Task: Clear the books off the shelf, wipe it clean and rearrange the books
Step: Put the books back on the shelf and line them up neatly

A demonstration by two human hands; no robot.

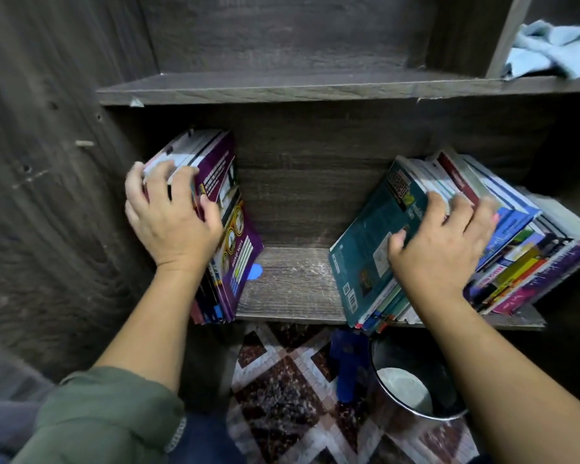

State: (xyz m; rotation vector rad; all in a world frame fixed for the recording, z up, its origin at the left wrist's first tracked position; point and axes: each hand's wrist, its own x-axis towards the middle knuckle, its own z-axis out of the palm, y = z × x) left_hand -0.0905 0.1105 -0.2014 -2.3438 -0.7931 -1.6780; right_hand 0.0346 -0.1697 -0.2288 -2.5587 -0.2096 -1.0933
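While the left hand [171, 222] is gripping the purple books [240, 262] at the left end of the shelf [292, 283], the right hand [439, 249] is clamping the leaning teal books [359, 272] opposite. Both bundles are overhanging the edge, so a loose grip is risking books dropping into the bucket [426, 360] below.

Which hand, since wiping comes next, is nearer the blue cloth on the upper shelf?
Right. The right hand grips the leaning books below and left of the cloth; the left hand holds the purple-covered stack at the far left, much farther away.
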